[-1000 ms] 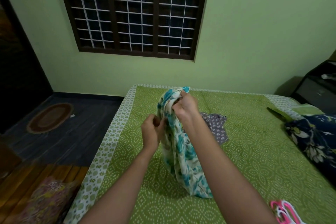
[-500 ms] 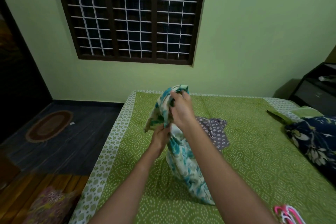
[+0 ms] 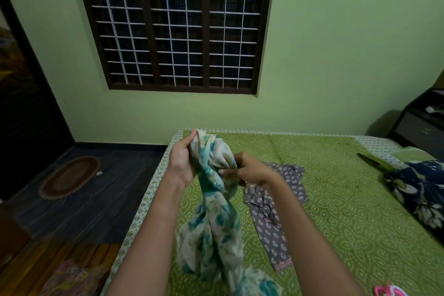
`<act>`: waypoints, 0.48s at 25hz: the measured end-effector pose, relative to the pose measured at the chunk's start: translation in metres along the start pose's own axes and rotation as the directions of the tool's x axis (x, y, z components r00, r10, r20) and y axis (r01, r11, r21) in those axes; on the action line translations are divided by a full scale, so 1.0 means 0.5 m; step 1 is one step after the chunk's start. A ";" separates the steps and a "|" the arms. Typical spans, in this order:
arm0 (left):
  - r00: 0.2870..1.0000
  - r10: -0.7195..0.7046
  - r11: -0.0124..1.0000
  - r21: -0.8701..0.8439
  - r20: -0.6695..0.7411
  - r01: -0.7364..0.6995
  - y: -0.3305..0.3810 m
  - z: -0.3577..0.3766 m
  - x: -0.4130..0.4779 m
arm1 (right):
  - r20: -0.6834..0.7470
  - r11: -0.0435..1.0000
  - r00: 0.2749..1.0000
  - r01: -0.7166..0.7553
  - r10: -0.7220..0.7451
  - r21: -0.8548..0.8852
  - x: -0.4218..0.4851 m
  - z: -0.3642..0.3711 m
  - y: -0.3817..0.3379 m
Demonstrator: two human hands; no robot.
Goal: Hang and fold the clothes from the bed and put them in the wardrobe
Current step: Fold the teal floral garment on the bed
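A dimly lit bedroom with pale green walls [image 3: 336, 55]: a dark-framed window [image 3: 177, 26] with a white grille, its panes dark, is set in the far wall above a bed [image 3: 336, 187] spread with a green patterned cover edged in white. An oval brown mat [image 3: 69, 176] lies on the dark floor [image 3: 113, 190] to the left, near a dark doorway [image 3: 26, 127]. A black shelf unit [image 3: 420, 125] stands in the right corner, beside the bed.

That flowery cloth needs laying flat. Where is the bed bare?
Bare bedspread lies between the grey garment and the navy floral cloth, and beyond the grey garment up to the far edge. Crowded: left side under the teal cloth, near right corner with pink hangers.
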State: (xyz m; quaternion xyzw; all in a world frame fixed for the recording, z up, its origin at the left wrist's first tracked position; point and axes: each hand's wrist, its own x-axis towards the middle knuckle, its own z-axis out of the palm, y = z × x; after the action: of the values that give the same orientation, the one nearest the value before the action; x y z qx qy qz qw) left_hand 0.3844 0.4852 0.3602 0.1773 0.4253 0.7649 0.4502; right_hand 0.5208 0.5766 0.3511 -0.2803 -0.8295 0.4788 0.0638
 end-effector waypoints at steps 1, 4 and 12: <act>0.999 0.037 0.998 0.060 -0.038 -0.035 0.004 -0.007 0.005 | -0.059 0.991 0.998 -0.016 0.008 -0.133 0.004 -0.008 -0.004; 0.973 0.148 0.965 0.240 -0.177 -0.103 -0.003 -0.040 0.022 | -0.221 0.937 0.975 -0.079 0.002 -0.340 0.013 -0.028 -0.003; 0.999 -0.045 0.485 0.874 0.010 0.013 -0.035 -0.076 0.002 | -0.693 0.973 0.721 0.143 0.024 0.183 0.050 -0.043 -0.023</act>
State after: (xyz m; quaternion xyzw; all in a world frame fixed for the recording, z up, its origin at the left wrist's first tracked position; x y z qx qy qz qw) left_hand 0.3684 0.4715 0.3238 0.3857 0.7504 0.4330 0.3173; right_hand 0.5031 0.6015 0.3681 -0.4022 -0.6954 0.4276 0.4144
